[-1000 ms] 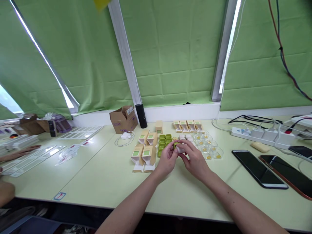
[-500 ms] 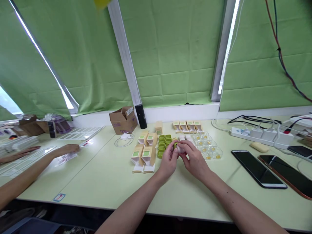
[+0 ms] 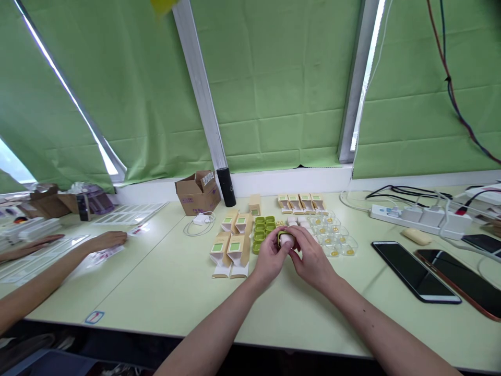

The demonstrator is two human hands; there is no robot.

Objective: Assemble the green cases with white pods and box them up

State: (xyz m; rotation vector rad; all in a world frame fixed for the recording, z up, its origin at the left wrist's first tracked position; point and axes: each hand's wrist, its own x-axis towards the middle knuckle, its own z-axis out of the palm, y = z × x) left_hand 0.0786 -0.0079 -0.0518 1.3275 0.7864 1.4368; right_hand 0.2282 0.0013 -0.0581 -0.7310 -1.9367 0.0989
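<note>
"Green blinds [image 3: 289,89] hang behind a pale counter [image 3: 164,292]. What's being held?"

"One case [image 3: 279,237], green-rimmed, with a white piece [image 3: 287,239] within the rim, above the counter's middle. Left hand [image 3: 271,257] and right hand [image 3: 312,257] both grip it, fingers curled round from either side."

"And near it?"

"Green trays [image 3: 259,235], in two columns, just left of the hands; clear cups [image 3: 332,241] with yellow in them, to the right. White caps [image 3: 301,221] sit just behind (the fingers partly hide them)."

"Farther out?"

"Boxes [image 3: 239,248] with green labels stand left of the trays. A carton [image 3: 198,196] and a black cylinder [image 3: 226,187] stand near the wall. Two phones [image 3: 415,271] lie right, before a power strip [image 3: 420,219]. At far left, another person's hand [image 3: 107,240] reaches over clear packets [image 3: 104,256]."
</note>
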